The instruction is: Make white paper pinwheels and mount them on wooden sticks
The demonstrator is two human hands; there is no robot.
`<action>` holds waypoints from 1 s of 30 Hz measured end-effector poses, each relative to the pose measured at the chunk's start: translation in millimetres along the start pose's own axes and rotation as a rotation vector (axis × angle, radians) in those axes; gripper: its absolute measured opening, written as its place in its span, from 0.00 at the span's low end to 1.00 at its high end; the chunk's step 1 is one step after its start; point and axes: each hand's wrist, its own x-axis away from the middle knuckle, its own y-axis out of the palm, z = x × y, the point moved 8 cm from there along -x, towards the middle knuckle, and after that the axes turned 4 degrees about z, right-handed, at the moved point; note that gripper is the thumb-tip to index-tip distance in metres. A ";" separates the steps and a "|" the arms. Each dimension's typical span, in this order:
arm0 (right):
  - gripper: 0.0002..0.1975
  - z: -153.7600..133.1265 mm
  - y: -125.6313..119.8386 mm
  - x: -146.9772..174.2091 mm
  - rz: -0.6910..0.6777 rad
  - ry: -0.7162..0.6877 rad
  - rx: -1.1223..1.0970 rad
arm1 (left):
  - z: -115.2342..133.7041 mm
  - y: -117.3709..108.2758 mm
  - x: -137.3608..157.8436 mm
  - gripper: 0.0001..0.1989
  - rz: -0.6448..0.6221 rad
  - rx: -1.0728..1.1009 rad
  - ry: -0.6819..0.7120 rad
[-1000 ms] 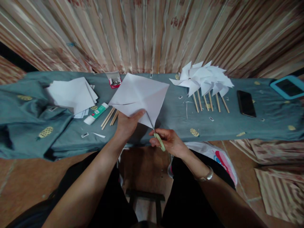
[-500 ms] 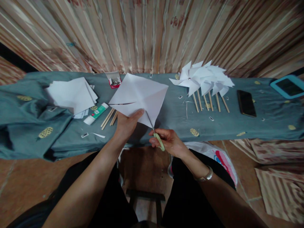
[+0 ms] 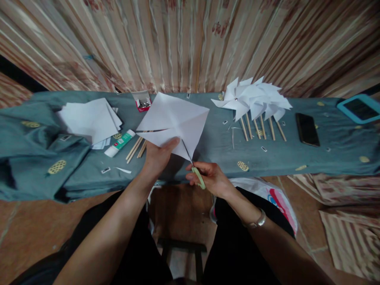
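Observation:
A square sheet of white paper with crossing creases is held corner-up over the table. One slit runs inward from its left corner. My left hand grips its lower left edge, thumb on top and the other fingers hidden underneath. In my right hand is a pair of scissors with pale green handles. Their blades lie at the paper's lower corner, along the crease toward the middle. Wooden sticks lie just left of my left hand, partly covered by the paper.
Left on the cloth-covered table are a stack of white paper, a glue stick and a small red box of metal pins. Several paper pinwheels on sticks, a phone and a blue-framed tablet lie right. A curtain hangs behind.
Almost nothing differs. The view has shifted very slightly, while both hands, the paper and the scissors keep their places.

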 end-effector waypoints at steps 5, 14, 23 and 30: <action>0.20 0.2 0.2 -0.5 0.007 -0.012 0.004 | -2.4 -0.5 0.3 0.20 0.014 0.012 -0.023; 0.19 -6.8 -1.9 1.3 0.018 -0.092 0.116 | -8.0 2.5 2.2 0.20 -0.028 0.056 -0.103; 0.21 -4.8 -4.4 -1.0 0.010 -0.068 0.050 | -14.2 4.0 9.5 0.19 -0.034 0.031 -0.116; 0.21 -2.0 -4.5 -1.2 0.012 -0.050 0.042 | -13.0 5.9 10.4 0.17 -0.055 0.006 -0.125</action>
